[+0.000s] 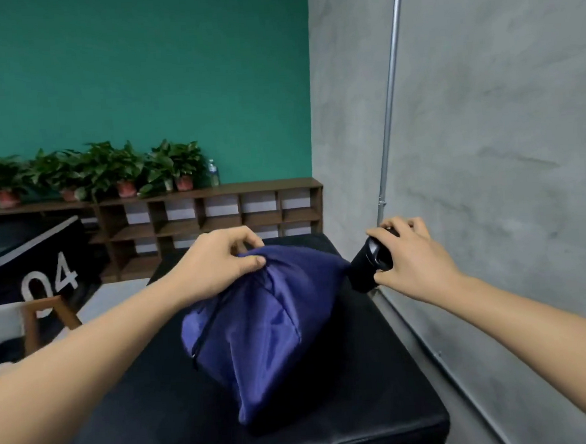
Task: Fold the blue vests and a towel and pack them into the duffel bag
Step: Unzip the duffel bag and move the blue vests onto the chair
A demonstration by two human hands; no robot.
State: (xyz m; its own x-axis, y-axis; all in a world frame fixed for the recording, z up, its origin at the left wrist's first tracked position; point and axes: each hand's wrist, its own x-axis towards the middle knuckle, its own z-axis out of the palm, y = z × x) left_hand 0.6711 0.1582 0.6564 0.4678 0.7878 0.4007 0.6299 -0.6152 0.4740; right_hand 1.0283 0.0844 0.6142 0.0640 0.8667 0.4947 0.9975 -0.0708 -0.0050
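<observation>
Teal wall (138, 76) fills the back from 9 to 12 o'clock, and a grey concrete wall (485, 141) takes the right side, with one metal pipe (390, 89) running down it at 1 o'clock. Against the teal wall stands one low brown shelf unit (214, 192). On top of it sits a row of potted plants (110, 167), four pinkish pots by my count, and one water bottle (213, 173) at the row's right end. At 9 o'clock there is one black box (29, 258) marked "04", with part of a wooden chair (50, 315) just in front of it.

One black padded bench (330, 408) spreads from the centre down to 6 o'clock, close beside the grey wall. One blue duffel bag (258, 344) lies on it near the middle. The bag's long axis runs from 7 o'clock at the near end to 1 o'clock at the far end, and its top is drawn up into a peak. A dark zip line (202, 337) shows on its left flank.

Two bare hands reach in over the bench. The left hand (215, 261) pinches the bunched blue fabric at the peak, thumb against curled fingers. The right hand (410, 259) wraps round a black end piece (366, 268) at the bag's far end, at 2 o'clock, close to the grey wall. What that piece is I cannot tell.
</observation>
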